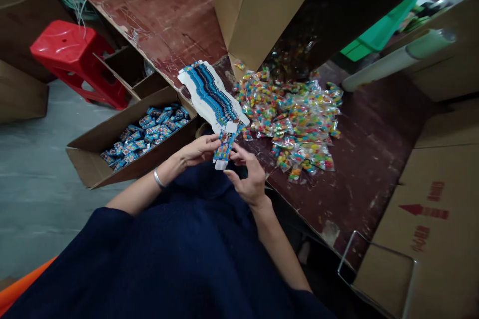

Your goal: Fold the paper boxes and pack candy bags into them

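Holding a small blue printed box (223, 149) between both hands over a dark blue lap, the person has the left hand (197, 150) pinching its left edge and the right hand (249, 175) closed on its right side with thumb and fingertips, right at the near edge of the worn red-brown table (374, 159). Just beyond the hands there's a fanned stack of flat blue box blanks (211, 94), and to the right of that a big heap of clear candy packets (295, 117). Down on the floor to the left sits an open carton (93, 159) full of finished blue boxes, with a red stool (73, 55) further back.
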### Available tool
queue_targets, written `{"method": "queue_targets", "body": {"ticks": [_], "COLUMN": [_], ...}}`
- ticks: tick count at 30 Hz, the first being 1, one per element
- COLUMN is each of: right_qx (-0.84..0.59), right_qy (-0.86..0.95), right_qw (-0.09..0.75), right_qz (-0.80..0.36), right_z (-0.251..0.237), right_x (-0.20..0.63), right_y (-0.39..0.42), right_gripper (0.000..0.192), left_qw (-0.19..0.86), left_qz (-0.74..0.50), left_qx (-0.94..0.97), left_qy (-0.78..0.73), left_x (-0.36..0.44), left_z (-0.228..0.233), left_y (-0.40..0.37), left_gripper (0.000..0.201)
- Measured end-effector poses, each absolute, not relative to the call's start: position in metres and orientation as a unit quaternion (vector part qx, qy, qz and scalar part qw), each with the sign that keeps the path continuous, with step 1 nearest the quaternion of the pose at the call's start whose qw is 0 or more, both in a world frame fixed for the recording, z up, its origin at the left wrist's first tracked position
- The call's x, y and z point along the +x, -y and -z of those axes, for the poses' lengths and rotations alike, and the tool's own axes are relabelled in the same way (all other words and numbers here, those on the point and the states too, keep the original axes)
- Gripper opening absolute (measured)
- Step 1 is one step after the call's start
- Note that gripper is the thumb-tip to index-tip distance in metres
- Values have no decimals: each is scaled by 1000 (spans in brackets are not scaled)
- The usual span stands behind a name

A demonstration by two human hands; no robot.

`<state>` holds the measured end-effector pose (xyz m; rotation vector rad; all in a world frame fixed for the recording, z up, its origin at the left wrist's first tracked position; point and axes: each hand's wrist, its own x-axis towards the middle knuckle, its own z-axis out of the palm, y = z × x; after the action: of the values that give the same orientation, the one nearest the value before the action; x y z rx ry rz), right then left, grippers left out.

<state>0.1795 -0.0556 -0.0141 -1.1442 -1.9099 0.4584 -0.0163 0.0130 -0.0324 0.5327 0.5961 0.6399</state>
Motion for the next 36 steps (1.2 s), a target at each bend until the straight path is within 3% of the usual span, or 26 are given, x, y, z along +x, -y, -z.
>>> {"method": "queue_targets", "body": {"ticks": [3,8,10,15,19,24,28,31,36], "right_qx": [-518,-526,-528,-578,-580,-604,-592,-586,-584], "right_qy": [726,690,665,547,501,455,457,486,571], "right_qw": [364,310,330,487,488,526,560,559,525], "right_qz": [-268,-390,-412,-360,-418,-390,-355,-328,-240], "right_z": [2,-8,-6,9,25,33,39,47,52], "right_x": [183,188,189,180,165,150,146,147,158], "right_y": [46,35,35,44,52,54,49,49,49], "right_gripper": [55,26,28,37,34,27,37,41,24], "left_qw": [864,849,844,818,749,658,582,599,655], "left_qz": [-272,-220,-214,-313,-404,-479,-498,-463,-410], "left_qx": [309,385,399,333,340,361,419,456,485], "left_qy": [-289,-288,-288,-349,-401,-456,-488,-467,-410], "left_x": [-23,-26,-25,-15,0,11,8,4,-5], "left_z": [26,20,19,25,32,36,32,31,31], "left_y": [-9,-3,0,5,12,24,29,30,26], "left_gripper": [70,61,56,56,49,41,59,58,42]}}
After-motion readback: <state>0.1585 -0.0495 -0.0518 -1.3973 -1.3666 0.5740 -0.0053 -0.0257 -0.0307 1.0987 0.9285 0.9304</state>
